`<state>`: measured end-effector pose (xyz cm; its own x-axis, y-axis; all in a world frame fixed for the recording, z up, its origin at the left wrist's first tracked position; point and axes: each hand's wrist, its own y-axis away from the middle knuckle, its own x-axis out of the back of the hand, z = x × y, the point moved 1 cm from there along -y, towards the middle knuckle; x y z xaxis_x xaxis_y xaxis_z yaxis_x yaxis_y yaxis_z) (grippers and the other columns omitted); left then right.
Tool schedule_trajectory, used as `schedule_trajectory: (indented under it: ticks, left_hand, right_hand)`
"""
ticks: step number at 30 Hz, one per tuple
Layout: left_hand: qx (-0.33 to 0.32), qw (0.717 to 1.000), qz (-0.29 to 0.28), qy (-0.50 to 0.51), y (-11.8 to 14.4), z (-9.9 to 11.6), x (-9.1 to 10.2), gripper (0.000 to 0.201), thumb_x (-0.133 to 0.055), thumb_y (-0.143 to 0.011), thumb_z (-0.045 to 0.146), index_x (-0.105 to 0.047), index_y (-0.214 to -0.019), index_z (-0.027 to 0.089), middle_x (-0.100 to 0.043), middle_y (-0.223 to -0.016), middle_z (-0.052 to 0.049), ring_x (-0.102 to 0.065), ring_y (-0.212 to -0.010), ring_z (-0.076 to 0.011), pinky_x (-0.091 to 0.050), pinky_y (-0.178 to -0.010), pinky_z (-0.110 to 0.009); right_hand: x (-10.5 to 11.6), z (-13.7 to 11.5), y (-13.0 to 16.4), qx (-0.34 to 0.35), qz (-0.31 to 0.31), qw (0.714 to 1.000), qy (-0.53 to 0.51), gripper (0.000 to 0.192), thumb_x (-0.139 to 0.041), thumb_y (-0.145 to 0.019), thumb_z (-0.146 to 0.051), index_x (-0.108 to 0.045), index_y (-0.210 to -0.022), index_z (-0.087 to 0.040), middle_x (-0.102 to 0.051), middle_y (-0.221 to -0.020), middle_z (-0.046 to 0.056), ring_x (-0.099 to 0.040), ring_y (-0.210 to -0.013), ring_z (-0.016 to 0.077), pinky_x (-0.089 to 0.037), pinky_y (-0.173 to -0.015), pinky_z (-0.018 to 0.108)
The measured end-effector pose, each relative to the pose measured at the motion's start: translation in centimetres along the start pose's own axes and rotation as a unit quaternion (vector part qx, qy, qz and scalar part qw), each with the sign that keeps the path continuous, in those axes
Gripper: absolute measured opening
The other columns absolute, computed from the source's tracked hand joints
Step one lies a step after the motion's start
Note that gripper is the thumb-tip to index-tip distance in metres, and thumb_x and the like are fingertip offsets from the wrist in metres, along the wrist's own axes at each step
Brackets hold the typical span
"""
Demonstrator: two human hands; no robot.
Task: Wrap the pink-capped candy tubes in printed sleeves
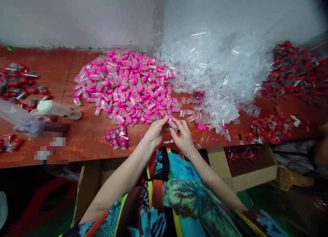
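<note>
Near the front edge of the table, my left hand (156, 130) and my right hand (183, 134) meet around one small clear container with a pink end (172, 123). Fingers of both hands are closed on it, and pink beads seem to show through its wall. Just beyond my hands spreads a large pile of similar pink-capped containers (128, 86). To the left of my left hand lies a small group of darker pink printed pieces (118, 137). Loose clear tubes (191, 118) and a few bright pink bits (201, 127) lie right of my right hand.
A heap of clear plastic pieces (217, 73) rises at the back right, with red piles (297, 73) beyond. A white bottle (60, 109) lies on its side at left, near red-capped containers (17, 81). Open cardboard boxes (253, 177) stand below the table edge.
</note>
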<state>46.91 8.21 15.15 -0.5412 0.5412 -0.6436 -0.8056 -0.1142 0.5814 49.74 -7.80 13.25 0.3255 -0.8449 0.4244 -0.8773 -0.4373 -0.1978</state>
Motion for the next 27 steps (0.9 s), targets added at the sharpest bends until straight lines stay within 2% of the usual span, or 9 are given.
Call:
schedule_trajectory:
  ticks: [3, 5, 7, 10, 13, 17, 21, 24, 27]
  left_hand:
    - [-0.005, 1.000, -0.008, -0.002, -0.1, 0.0, 0.4, 0.036, -0.111, -0.081, 0.033, -0.079, -0.080, 0.016, -0.078, -0.079, -0.002, -0.071, -0.073, -0.0151, -0.057, -0.074, -0.028]
    - [-0.006, 0.999, -0.036, -0.004, 0.0, 0.1, 0.5, 0.034, -0.109, -0.083, 0.031, -0.079, -0.078, 0.016, -0.078, -0.078, -0.003, -0.070, -0.071, -0.0153, -0.056, -0.075, -0.028]
    - [-0.002, 0.998, -0.068, -0.017, 0.2, 0.3, 0.5, 0.032, -0.106, -0.087, 0.031, -0.079, -0.077, 0.016, -0.077, -0.076, -0.004, -0.069, -0.069, -0.0163, -0.057, -0.076, -0.030]
    - [-0.007, 0.996, -0.086, -0.035, 0.2, 0.6, 0.4, 0.031, -0.101, -0.093, 0.030, -0.080, -0.076, 0.016, -0.077, -0.073, -0.006, -0.069, -0.067, -0.0169, -0.056, -0.075, -0.030]
    - [-0.011, 0.995, -0.088, -0.051, 0.1, 0.4, 0.2, 0.033, -0.099, -0.095, 0.032, -0.078, -0.075, 0.017, -0.075, -0.072, -0.006, -0.066, -0.064, -0.0164, -0.054, -0.071, -0.030]
    - [0.021, 0.991, -0.100, -0.083, 0.5, -0.7, 0.0, 0.047, -0.086, -0.109, 0.037, -0.072, -0.067, 0.020, -0.067, -0.062, -0.005, -0.062, -0.060, -0.0192, -0.054, -0.068, -0.033]
    - [0.032, 0.992, -0.090, -0.086, 1.0, -1.5, 0.2, 0.059, -0.074, -0.116, 0.029, -0.067, -0.059, 0.020, -0.063, -0.060, -0.006, -0.060, -0.059, -0.0190, -0.054, -0.071, -0.035]
    - [0.033, 0.993, -0.079, -0.078, 0.9, -1.2, 0.5, 0.056, -0.067, -0.119, 0.027, -0.070, -0.063, 0.021, -0.065, -0.062, -0.007, -0.063, -0.061, -0.0196, -0.057, -0.073, -0.036]
    - [0.024, 0.997, -0.048, -0.063, 0.5, -0.8, 0.9, 0.040, -0.077, -0.114, 0.035, -0.076, -0.076, 0.022, -0.066, -0.063, -0.003, -0.062, -0.057, -0.0196, -0.061, -0.070, -0.037]
  right_hand:
    - [-0.1, 0.1, 0.0, -0.083, -0.031, 0.989, -0.118, 0.059, -0.076, -0.106, -0.057, -0.078, -0.157, -0.027, -0.074, -0.108, 0.008, -0.071, -0.086, 0.0236, -0.070, -0.085, 0.043]
    - [-0.1, 0.0, 0.0, -0.147, -0.054, 0.963, -0.220, 0.070, -0.075, -0.106, -0.063, -0.070, -0.166, -0.027, -0.072, -0.097, 0.004, -0.060, -0.066, 0.0180, -0.065, -0.069, 0.038]
    - [0.0, -0.3, -0.1, -0.190, -0.078, 0.936, -0.286, 0.082, -0.075, -0.106, -0.065, -0.057, -0.177, -0.028, -0.071, -0.091, 0.001, -0.049, -0.056, 0.0145, -0.058, -0.059, 0.036]
    - [0.0, -0.7, -0.4, -0.203, -0.102, 0.930, -0.288, 0.099, -0.077, -0.104, -0.066, -0.039, -0.187, -0.029, -0.069, -0.085, -0.002, -0.042, -0.053, 0.0143, -0.050, -0.053, 0.034]
    - [-0.3, -1.0, -0.6, -0.188, -0.096, 0.941, -0.263, 0.110, -0.082, -0.100, -0.066, -0.032, -0.189, -0.026, -0.064, -0.079, -0.005, -0.040, -0.053, 0.0145, -0.040, -0.050, 0.030]
    - [-0.5, -1.0, -0.8, -0.216, -0.103, 0.922, -0.304, 0.109, -0.083, -0.101, -0.064, -0.029, -0.187, -0.026, -0.065, -0.076, -0.008, -0.035, -0.047, 0.0107, -0.033, -0.049, 0.027]
    - [-0.5, -0.9, -1.0, -0.221, -0.113, 0.916, -0.316, 0.109, -0.087, -0.100, -0.062, -0.032, -0.184, -0.020, -0.064, -0.070, -0.011, -0.038, -0.046, 0.0097, -0.030, -0.049, 0.026]
    - [-0.7, -0.5, -1.1, -0.235, -0.123, 0.909, -0.320, 0.100, -0.084, -0.101, -0.059, -0.037, -0.180, -0.020, -0.068, -0.072, -0.010, -0.036, -0.045, 0.0087, -0.029, -0.048, 0.027]
    - [-0.9, 0.1, -1.2, -0.237, -0.136, 0.913, -0.304, 0.092, -0.084, -0.101, -0.055, -0.043, -0.176, -0.021, -0.071, -0.072, -0.009, -0.041, -0.046, 0.0096, -0.033, -0.050, 0.028]
